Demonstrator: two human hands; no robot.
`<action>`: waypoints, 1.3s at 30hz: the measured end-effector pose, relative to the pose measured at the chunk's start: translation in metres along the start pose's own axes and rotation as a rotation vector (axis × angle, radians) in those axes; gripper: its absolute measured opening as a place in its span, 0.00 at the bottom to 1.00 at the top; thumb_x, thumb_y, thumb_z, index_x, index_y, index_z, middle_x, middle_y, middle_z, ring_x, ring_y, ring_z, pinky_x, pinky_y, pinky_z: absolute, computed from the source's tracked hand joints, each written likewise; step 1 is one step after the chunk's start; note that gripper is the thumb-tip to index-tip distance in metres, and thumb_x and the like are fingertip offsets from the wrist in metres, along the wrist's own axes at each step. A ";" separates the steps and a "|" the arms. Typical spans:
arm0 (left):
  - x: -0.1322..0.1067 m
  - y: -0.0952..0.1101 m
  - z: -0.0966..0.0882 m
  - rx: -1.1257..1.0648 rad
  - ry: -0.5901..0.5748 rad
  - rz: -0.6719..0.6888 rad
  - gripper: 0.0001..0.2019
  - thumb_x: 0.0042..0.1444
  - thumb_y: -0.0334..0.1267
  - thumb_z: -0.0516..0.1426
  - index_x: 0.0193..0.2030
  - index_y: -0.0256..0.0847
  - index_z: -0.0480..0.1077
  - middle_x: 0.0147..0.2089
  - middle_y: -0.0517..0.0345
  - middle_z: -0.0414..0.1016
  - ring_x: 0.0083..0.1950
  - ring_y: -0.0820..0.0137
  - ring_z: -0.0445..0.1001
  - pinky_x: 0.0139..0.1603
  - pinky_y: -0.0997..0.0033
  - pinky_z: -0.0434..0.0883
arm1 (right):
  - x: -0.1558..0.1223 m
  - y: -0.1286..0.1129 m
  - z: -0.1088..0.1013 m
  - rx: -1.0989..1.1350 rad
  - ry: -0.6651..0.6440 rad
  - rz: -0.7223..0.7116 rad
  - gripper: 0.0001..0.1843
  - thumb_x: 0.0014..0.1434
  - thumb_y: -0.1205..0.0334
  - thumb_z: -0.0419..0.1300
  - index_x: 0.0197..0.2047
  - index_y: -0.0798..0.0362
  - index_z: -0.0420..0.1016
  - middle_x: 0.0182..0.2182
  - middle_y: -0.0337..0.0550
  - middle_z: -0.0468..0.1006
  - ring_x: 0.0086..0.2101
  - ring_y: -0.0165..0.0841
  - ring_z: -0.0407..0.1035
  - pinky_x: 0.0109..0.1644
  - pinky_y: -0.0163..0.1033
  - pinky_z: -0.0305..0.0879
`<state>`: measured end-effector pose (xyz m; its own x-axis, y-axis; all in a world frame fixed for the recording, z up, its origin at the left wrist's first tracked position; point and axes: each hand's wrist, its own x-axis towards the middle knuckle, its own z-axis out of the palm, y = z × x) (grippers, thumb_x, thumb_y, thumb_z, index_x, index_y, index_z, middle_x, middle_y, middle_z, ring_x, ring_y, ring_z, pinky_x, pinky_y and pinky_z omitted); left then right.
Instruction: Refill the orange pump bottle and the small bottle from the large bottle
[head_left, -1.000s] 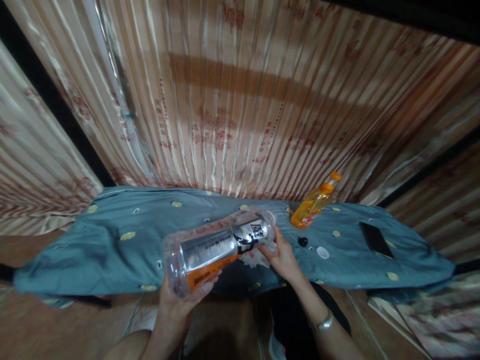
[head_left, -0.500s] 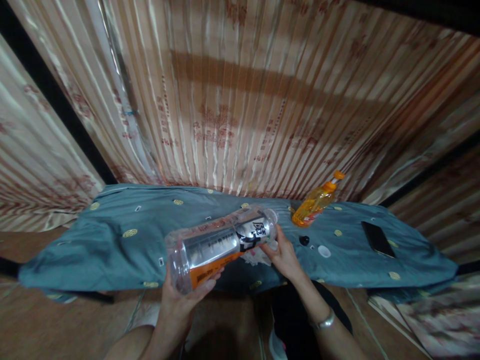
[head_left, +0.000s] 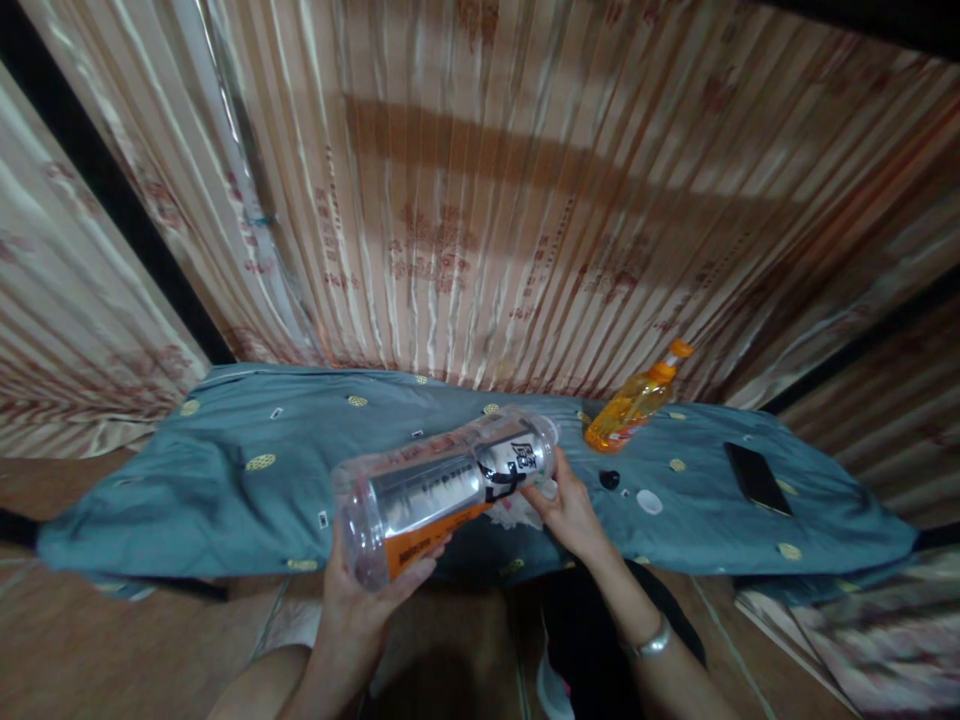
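Note:
My left hand is wrapped under the bottom end of a large clear plastic bottle with a silver, black and orange label. The bottle lies almost level, its base toward me and its neck pointing away to the right. My right hand, a silver bracelet on its wrist, is closed around the bottle's neck end; what its fingers pinch there is hidden. Both hands hold the bottle above the near edge of a table covered in a blue-grey cloth.
A bottle of orange liquid with an orange cap stands at the back right of the cloth. Near it lie a small black cap and a white cap. A dark phone lies further right. Striped curtains hang behind.
The bottle has turned slightly in my hands; its label print faces a little differently. Both hands keep their hold in nearly the same place.

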<state>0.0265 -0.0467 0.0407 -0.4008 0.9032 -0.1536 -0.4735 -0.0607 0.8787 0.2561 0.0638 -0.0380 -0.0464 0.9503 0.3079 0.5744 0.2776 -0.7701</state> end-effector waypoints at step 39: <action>0.013 -0.015 -0.014 0.030 -0.022 0.077 0.49 0.29 0.37 0.78 0.61 0.44 0.64 0.38 0.62 0.81 0.33 0.63 0.84 0.40 0.63 0.84 | 0.000 0.003 0.001 -0.053 0.008 0.008 0.34 0.58 0.52 0.62 0.65 0.55 0.63 0.44 0.50 0.84 0.40 0.45 0.80 0.47 0.49 0.76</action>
<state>0.0178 -0.0399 0.0192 -0.4173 0.9056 -0.0753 -0.4179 -0.1177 0.9009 0.2569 0.0647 -0.0404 -0.0349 0.9513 0.3061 0.6172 0.2614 -0.7421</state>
